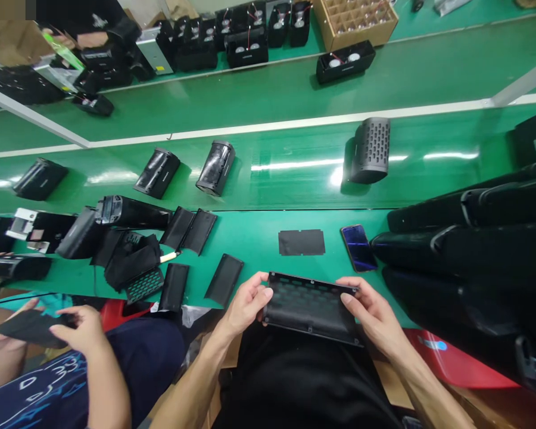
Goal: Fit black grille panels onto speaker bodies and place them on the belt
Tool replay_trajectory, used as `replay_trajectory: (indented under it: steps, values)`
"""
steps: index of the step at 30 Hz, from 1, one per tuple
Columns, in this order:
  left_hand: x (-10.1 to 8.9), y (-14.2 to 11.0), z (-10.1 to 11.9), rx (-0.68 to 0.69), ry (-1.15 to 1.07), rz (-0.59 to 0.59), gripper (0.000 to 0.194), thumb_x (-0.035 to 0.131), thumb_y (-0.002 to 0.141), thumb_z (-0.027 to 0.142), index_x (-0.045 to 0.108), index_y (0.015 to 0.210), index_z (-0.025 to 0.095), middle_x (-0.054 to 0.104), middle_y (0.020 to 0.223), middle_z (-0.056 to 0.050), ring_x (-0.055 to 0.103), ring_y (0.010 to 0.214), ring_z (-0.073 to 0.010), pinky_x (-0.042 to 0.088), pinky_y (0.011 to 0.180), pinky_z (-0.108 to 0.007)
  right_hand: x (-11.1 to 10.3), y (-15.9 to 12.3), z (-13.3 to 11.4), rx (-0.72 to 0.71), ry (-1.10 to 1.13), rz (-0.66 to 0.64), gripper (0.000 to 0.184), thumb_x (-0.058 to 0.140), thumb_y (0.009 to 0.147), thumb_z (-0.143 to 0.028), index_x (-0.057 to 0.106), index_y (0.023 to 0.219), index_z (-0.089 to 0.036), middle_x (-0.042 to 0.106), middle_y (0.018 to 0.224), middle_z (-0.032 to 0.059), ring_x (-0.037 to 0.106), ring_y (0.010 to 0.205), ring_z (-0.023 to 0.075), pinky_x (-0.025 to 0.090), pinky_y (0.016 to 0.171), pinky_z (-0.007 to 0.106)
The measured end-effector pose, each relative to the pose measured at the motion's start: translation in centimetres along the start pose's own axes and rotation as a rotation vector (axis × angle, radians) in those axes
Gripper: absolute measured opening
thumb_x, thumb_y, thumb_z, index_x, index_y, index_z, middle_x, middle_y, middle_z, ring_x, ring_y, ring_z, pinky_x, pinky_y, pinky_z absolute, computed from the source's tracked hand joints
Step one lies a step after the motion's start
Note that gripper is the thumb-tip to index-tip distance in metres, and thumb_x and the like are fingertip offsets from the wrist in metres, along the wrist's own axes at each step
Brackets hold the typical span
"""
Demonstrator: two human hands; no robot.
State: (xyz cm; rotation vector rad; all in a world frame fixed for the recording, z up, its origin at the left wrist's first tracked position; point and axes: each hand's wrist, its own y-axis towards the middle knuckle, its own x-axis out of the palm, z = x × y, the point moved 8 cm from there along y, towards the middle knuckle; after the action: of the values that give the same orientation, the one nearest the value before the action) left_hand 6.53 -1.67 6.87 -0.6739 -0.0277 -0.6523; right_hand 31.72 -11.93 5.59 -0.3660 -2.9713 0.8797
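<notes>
Black perforated panel sits between your two hands, held flat just over the near edge of the green bench, in front of your body. Your left hand is clamped on its left end, with the thumb lying across the top face. Your right hand is clamped on its right end, with the fingers curled over the edge. The hands stay well apart, one at each end, and the panel's rows of holes face up between them.

Just beyond the panel, a plain black sheet lies flat on the bench, with a smartphone close to its right, its dark blue screen facing up. To your right, large glossy black housings are stacked up at the bench edge, and a red object shows below them. To your left lie loose black strips and a small grille panel, among other dark speaker parts. Farther left, a co-worker's hands hold a black piece low over their lap. Beyond the bench's far edge, finished speakers stand on a green belt, one upright cylinder among them.
</notes>
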Motion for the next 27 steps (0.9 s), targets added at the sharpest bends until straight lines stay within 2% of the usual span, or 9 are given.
replay_trajectory:
  steps: [3, 5, 9, 17, 27]
  values:
    - [-0.2, -0.1, 0.0, 0.012, 0.003, -0.016, 0.051, 0.068, 0.090, 0.061, 0.056, 0.116, 0.019, 0.050, 0.064, 0.007, 0.047, 0.047, -0.0073, 0.041, 0.047, -0.019, -0.4, -0.5, -1.1, -0.033, -0.045, 0.064, 0.047, 0.071, 0.089, -0.056, 0.065, 0.126, -0.029, 0.039, 0.068, -0.0051, 0.039, 0.060, 0.0159, 0.036, 0.057, 0.027]
    - [-0.3, -0.1, -0.1, 0.022, 0.006, -0.017, 0.049, 0.068, 0.091, 0.059, 0.055, 0.117, 0.019, 0.050, 0.065, 0.007, 0.046, 0.050, -0.0072, 0.040, 0.049, -0.018, -0.4, -0.7, -1.4, -0.035, -0.052, 0.080, 0.049, 0.072, 0.087, -0.055, 0.065, 0.128, -0.029, 0.037, 0.069, -0.0051, 0.037, 0.061, 0.0162, 0.034, 0.057, 0.028]
    - [-0.4, 0.1, -0.5, 0.001, 0.008, -0.025, 0.047, 0.067, 0.092, 0.056, 0.054, 0.118, 0.019, 0.047, 0.065, 0.008, 0.046, 0.048, -0.0070, 0.041, 0.048, -0.018, -0.3, -0.9, -0.8, -0.008, -0.061, 0.053, 0.048, 0.071, 0.089, -0.054, 0.065, 0.129, -0.028, 0.036, 0.070, -0.0048, 0.038, 0.063, 0.0167, 0.034, 0.057, 0.028]
    - [0.0, 0.7, -1.3, -0.044, 0.008, -0.059, 0.049, 0.065, 0.093, 0.059, 0.052, 0.120, 0.019, 0.057, 0.063, 0.007, 0.053, 0.043, -0.0086, 0.042, 0.043, -0.018, 0.0, -0.6, 0.2, 0.060, -0.003, -0.013, 0.054, 0.072, 0.087, -0.055, 0.061, 0.131, -0.027, 0.043, 0.071, -0.0046, 0.045, 0.064, 0.0174, 0.038, 0.059, 0.028]
    - [-0.1, 1.0, -1.7, -0.052, 0.031, -0.056, 0.050, 0.068, 0.091, 0.058, 0.050, 0.116, 0.019, 0.056, 0.061, 0.009, 0.054, 0.041, -0.0081, 0.041, 0.041, -0.016, -0.2, -0.2, 1.8, 0.049, -0.017, -0.018, 0.048, 0.063, 0.095, -0.057, 0.061, 0.133, -0.028, 0.035, 0.073, -0.0053, 0.038, 0.065, 0.0161, 0.034, 0.060, 0.028]
